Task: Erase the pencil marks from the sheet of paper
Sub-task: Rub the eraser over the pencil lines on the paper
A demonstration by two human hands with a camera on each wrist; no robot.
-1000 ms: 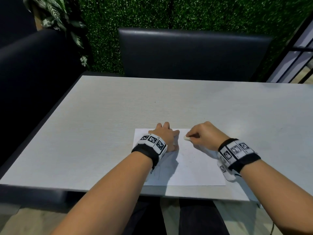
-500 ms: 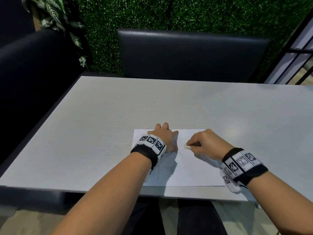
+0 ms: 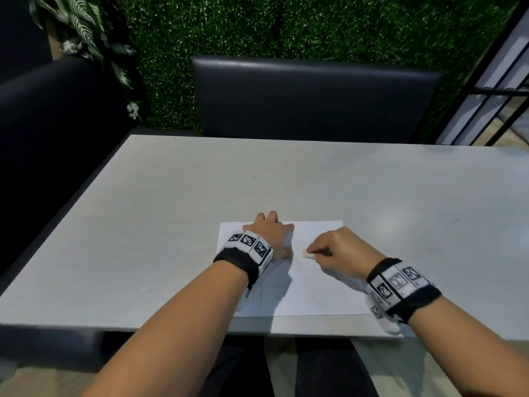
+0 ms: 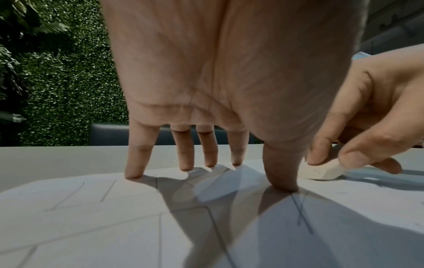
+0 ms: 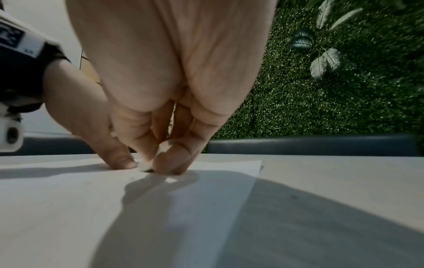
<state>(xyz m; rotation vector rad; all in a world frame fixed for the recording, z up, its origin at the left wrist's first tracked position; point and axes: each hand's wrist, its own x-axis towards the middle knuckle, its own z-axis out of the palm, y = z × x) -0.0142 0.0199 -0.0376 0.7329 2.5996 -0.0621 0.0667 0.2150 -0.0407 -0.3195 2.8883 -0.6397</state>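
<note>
Left hand (image 3: 272, 239) is spread, fingertips (image 4: 133, 174) and thumb pressed down on the paper (image 3: 320, 293), pinning its far left part; two fingertips reach just past the far edge onto the table (image 3: 171, 224). Right hand (image 3: 340, 250) sits just to the right of it, fingers curled, pinching a small white eraser (image 3: 307, 254) between thumb and fingertips; the eraser's underside touches the paper in the gap between the two hands, close beside the left thumb (image 4: 280, 174). Pencil marks (image 4: 302, 214) are visible under and on the near side of the left hand: a crossed pair of lines just near of the thumb, fainter straight lines by the little finger. Paper under the right hand looks mostly blank; can't tell if faint traces remain there. Paper lies flat near the table's near edge. Dark chair (image 3: 309, 98) beyond both hands, green hedge wall (image 3: 286, 27) behind it.
</note>
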